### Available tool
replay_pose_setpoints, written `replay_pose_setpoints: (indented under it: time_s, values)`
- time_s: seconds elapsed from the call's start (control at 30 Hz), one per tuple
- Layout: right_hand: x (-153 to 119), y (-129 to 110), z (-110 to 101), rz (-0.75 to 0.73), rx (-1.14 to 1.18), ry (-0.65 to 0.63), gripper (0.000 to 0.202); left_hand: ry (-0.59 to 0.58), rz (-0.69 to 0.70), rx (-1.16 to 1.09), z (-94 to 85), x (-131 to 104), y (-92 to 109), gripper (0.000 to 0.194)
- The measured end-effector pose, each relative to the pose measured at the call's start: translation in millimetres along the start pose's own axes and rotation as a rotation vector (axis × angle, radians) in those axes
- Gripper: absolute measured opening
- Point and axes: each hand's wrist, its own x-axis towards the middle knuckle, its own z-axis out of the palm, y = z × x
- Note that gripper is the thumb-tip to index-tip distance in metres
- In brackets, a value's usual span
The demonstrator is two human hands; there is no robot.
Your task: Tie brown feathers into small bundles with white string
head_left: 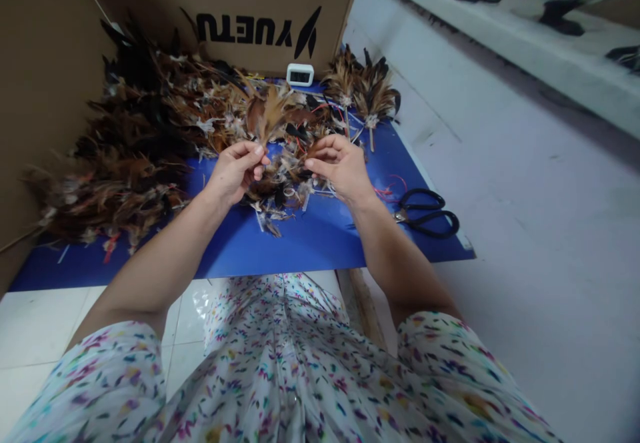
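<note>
With our left hand we pinch a tan-and-brown bunch of soft feathers between thumb and fingertips, its plumes pointing to the far side over the flat blue tabletop. Our right hand is curled just to the right, and we cannot tell whether its fingers grip a feather. Between our hands lies a small mottled feather heap; a larger dark-brown feather pile spreads to the left. Black-handled metal scissors lie to the right, and a small white dark-screened device stands on the far side before a brown cardboard box
</note>
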Motion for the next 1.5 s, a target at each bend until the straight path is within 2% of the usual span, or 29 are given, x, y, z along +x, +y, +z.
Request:
replay_pose_setpoints:
  time_s: [0.27,0.63,0.83,1.03,1.17,1.33,1.5]
  values:
    - [-1.4,-3.6,0.7,-0.084,-0.032,0.041,0.054,-0.118,-0.125,-0.034,3.9,-8.5,-0.7,0.03]
    - [-10.9,-13.0,12.1,-0.175,-0.12,0.117,0.035,-0.163,-0.213,-0.029,11.1,-15.6,-3.7,0.035]
    - [-14.4,-3.5,15.8,-0.243,-0.118,0.166,0.023,-0.193,-0.254,-0.04,13.5,-17.5,-5.8,0.037]
    - [-16.9,-0.5,18.6,-0.263,-0.086,0.128,0.02,-0.198,-0.241,-0.013,11.8,-15.8,-7.2,0.029]
    - [-15.2,-1.4,18.1,-0.305,-0.119,0.114,0.033,-0.222,-0.213,-0.014,11.5,-15.6,-7.0,0.034]
    - [-9.0,2.8,15.1,-0.525,-0.276,-0.016,0.04,-0.233,-0.203,0.001,12.0,-16.2,-6.4,0.039]
    - [-9.0,3.1,14.1,-0.635,-0.322,-0.087,0.039,-0.232,-0.215,0.001,11.7,-16.0,-6.0,0.041]
